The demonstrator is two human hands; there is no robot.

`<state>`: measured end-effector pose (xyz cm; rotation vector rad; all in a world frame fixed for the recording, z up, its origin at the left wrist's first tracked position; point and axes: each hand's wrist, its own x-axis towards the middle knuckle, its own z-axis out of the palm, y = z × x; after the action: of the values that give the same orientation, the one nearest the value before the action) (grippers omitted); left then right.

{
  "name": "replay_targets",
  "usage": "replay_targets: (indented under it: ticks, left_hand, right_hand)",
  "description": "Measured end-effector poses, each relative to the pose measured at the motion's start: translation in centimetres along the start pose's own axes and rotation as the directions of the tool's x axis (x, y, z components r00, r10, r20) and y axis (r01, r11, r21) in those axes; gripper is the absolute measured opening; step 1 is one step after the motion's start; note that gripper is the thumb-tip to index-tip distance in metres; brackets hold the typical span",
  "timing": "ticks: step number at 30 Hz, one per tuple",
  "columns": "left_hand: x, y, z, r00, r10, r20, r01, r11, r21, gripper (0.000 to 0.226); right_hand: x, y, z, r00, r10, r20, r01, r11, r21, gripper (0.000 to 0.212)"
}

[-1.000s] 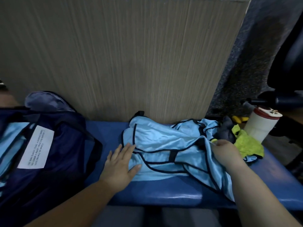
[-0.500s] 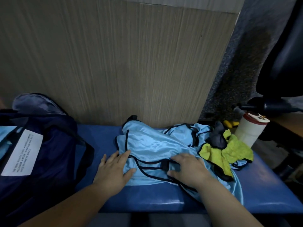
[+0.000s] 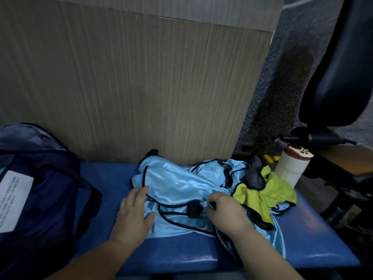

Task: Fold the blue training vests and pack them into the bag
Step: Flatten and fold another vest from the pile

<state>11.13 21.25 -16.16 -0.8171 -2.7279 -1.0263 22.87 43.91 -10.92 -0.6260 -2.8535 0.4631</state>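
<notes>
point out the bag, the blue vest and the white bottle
bag (image 3: pixel 50 188), head view, dark front panel
blue vest (image 3: pixel 177 184), head view, shiny top fabric
white bottle (image 3: pixel 288 168), head view, body side

Left hand (image 3: pixel 135 213) and right hand (image 3: pixel 226 211) on blue vest (image 3: pixel 177 184) (black trim), navy bag (image 3: pixel 46 188) apart.

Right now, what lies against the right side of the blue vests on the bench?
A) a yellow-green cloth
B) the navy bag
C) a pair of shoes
A: the yellow-green cloth overlaps the blue vests on their right, beside the white bottle; the navy bag sits far left.
</notes>
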Motion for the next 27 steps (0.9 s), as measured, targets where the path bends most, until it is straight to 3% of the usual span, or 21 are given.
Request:
replay_targets:
  ticks: [2,5,8,10,12,15,18,20,23,27]
  left_hand:
    - [-0.1,-0.1,-0.1,0.999,-0.029,-0.036,0.027,0.998,-0.049,0.061]
    - [0.0,-0.3,-0.4,0.998,-0.027,-0.064,0.021,0.997,-0.081,0.039]
    - [0.1,-0.5,-1.0,0.994,-0.09,-0.065,0.082,0.989,-0.123,0.026]
    - [0.2,-0.5,-1.3,0.989,-0.128,-0.074,0.117,0.984,-0.132,0.021]
    - [0.2,-0.7,-1.5,0.984,-0.152,-0.092,0.137,0.978,-0.156,0.014]
    - [0.2,-1.3,-2.1,0.976,-0.198,-0.09,0.176,0.963,-0.203,0.014]
    - [0.3,-1.2,-3.0,0.966,-0.237,-0.099,0.219,0.962,-0.163,0.027]
    - [0.3,-0.7,-3.3,0.976,-0.184,-0.117,0.175,0.981,-0.089,0.029]
    - [0.3,0.6,-3.3,0.994,0.012,-0.106,-0.023,0.994,-0.103,0.042]
    - [1.9,3.0,-1.8,0.982,0.186,0.024,-0.186,0.983,-0.01,0.057]
  right_hand:
    - [0.2,0.2,-0.9,0.994,0.1,-0.033,-0.09,0.971,0.221,0.015]
    - [0.5,0.9,-2.5,0.963,0.255,-0.091,-0.172,0.836,0.521,0.02]
    - [0.9,2.5,-3.7,0.895,0.442,-0.059,-0.207,0.53,0.823,0.023]
    - [1.1,3.4,-4.5,0.833,0.553,-0.017,-0.182,0.303,0.936,0.022]
    - [1.0,4.1,-5.4,0.758,0.652,-0.014,-0.144,0.189,0.971,0.022]
    - [1.0,5.9,-6.5,0.63,0.762,-0.152,-0.076,0.255,0.964,0.018]
    - [0.7,7.5,-6.4,0.588,0.788,-0.183,-0.201,0.362,0.91,0.02]
    - [0.9,8.0,-6.0,0.652,0.747,-0.131,-0.272,0.391,0.879,0.024]
    - [0.8,7.0,-5.8,0.776,0.625,-0.077,-0.356,0.536,0.766,0.02]
    - [0.3,5.6,-6.0,0.852,0.522,-0.018,-0.381,0.645,0.662,0.037]
